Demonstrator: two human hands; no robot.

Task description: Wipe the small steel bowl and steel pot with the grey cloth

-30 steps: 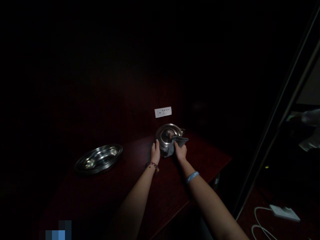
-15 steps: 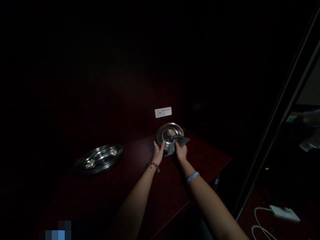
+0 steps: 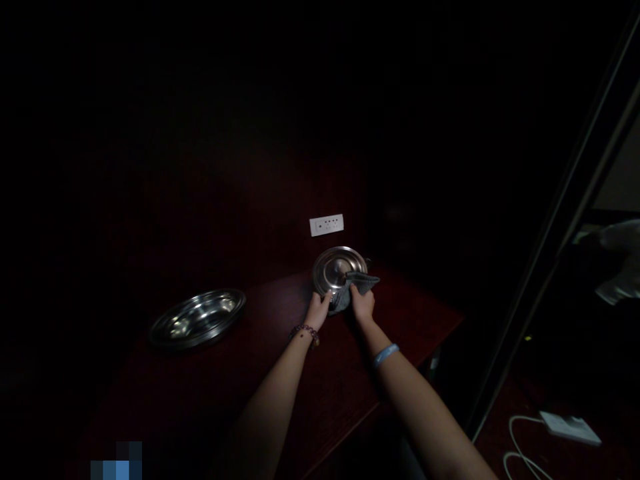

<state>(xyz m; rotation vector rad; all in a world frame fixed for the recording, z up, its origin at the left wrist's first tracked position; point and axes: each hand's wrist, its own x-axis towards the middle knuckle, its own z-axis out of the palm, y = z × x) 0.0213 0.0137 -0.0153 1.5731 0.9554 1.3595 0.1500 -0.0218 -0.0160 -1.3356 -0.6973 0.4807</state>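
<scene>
A round, shiny steel piece, ringed like a pot lid, is tilted up towards me above the back of the table. My left hand is closed on its lower left rim, thumb on the near face and the other fingers mostly hidden. A grey cloth is pinched in my right hand, bunched against the lower right of the steel piece. One cloth corner sticks out to the right. A small dark part shows beyond the right rim; I cannot tell whether it is a handle.
To the left, an oval steel dish lies on the dark red table. A white socket panel is on the wall behind. Right of the table stands a dark upright frame edge; beyond it are a white power strip and cable on the floor.
My left hand has shifted slightly along the rim, its fingers now drawn in lower. My right hand and the cloth stay almost where they were.
</scene>
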